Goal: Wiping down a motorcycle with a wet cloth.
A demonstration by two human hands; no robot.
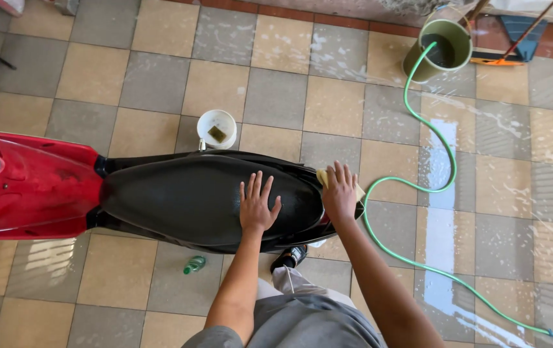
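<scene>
A scooter lies across the middle of the view, with a black seat (186, 196) and a red body (28, 183) at the left. My left hand (257, 203) rests flat on the seat, fingers spread, holding nothing. My right hand (339, 192) presses a yellow sponge (323, 176) against the right end of the seat; most of the sponge is hidden under my palm.
A small white bucket (217, 127) with a sponge inside stands beyond the seat. A green bucket (441, 48) sits at the upper right, fed by a green hose (418, 187) that loops over the wet, soapy tile floor (515, 212). A green bottle (194, 264) and a dark bottle (289, 258) lie under the scooter.
</scene>
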